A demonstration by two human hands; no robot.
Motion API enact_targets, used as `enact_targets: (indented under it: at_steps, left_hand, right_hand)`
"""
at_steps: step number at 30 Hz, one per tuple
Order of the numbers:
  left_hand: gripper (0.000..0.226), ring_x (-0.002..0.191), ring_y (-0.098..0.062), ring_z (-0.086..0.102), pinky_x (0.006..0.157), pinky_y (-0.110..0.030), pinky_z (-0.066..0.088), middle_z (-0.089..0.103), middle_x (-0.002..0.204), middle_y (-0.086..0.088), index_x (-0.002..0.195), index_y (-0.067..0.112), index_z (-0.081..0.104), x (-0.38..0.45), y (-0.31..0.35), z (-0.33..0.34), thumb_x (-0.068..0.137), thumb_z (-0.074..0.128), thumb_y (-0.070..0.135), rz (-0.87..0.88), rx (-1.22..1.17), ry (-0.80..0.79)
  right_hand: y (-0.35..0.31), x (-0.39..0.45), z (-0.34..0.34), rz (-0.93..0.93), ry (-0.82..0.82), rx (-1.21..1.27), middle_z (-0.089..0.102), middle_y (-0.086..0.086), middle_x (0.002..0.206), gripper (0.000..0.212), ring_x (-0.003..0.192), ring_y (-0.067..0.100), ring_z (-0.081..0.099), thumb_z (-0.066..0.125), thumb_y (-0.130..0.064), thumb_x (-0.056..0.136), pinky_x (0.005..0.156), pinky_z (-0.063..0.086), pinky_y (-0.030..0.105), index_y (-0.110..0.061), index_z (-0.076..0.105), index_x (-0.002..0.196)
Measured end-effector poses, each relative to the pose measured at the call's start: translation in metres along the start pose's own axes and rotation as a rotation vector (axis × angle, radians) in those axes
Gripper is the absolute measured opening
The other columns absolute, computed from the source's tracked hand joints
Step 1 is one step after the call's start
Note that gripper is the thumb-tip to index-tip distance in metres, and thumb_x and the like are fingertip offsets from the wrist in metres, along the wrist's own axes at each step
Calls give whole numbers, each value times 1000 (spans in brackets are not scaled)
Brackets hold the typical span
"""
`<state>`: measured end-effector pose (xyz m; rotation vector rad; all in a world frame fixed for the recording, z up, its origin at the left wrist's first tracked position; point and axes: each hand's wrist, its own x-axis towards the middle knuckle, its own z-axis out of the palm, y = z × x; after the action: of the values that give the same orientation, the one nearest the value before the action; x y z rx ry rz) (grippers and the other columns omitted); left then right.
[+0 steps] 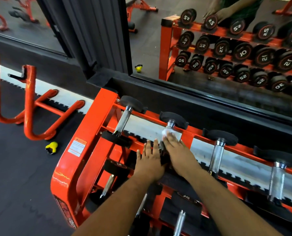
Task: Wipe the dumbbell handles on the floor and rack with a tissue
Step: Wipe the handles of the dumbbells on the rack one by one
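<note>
An orange dumbbell rack point(97, 126) runs from the lower left to the right, with several black-headed dumbbells on its top tier. My right hand point(177, 150) lies over the chrome handle of the second dumbbell point(173, 118) and presses a white tissue point(168, 132) onto it. My left hand point(149, 156) rests flat with straight fingers on that dumbbell's near head, just left of the right hand. The first dumbbell's handle point(124, 120) is bare at the left. Two more handles point(216, 156) point(276, 183) show to the right. Lower tiers hold more dumbbells point(107, 184).
A mirror point(210, 48) behind the rack reflects the rack and me. A small yellow kettlebell point(51, 147) sits on the dark floor left of the rack. An orange tubular frame point(29, 106) stands further left. A black ledge runs along the wall.
</note>
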<state>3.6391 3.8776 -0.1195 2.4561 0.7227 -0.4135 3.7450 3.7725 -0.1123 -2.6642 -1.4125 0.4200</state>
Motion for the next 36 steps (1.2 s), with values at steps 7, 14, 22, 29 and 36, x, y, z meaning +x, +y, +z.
enact_targets:
  at_steps: [7,14,22,29,36]
  left_hand:
    - [101,155,-24,-16,124,-53,-6,-16,168,-10,158,22,-20,-2,2,-3,95,49,61,-6,-4,3]
    - [100,155,-25,-13,124,-53,-7,-17,168,-9,158,21,-21,-5,0,-2,96,52,49,14,-43,35]
    - [103,155,-21,-15,125,-54,-5,-16,169,-7,158,21,-19,-3,1,-6,94,50,63,3,-21,-2]
    - [104,155,-19,-16,125,-53,-5,-15,169,-6,160,20,-15,-3,2,-7,93,49,67,4,9,-5]
    - [99,156,-22,-12,125,-54,-4,-12,169,-6,159,23,-16,-5,2,-7,96,49,61,-12,-16,7]
  right_hand:
    - [23,27,-14,-137,110,-440,8,9,168,69,155,26,10,43,-17,99,120,20,55,-12,14,161]
    - [26,6,-7,-517,-39,-356,36,-2,160,58,152,15,23,58,-17,92,120,23,57,-23,45,149]
    - [34,4,5,-234,162,-249,4,-2,167,88,154,19,7,62,-8,85,117,25,57,-22,17,160]
    - [40,9,5,-171,174,-239,1,-1,167,83,154,20,6,52,-6,90,118,24,59,-21,11,161]
    - [12,-4,16,-130,83,-30,-20,-11,159,86,148,10,-20,55,-13,97,125,3,47,-27,-2,160]
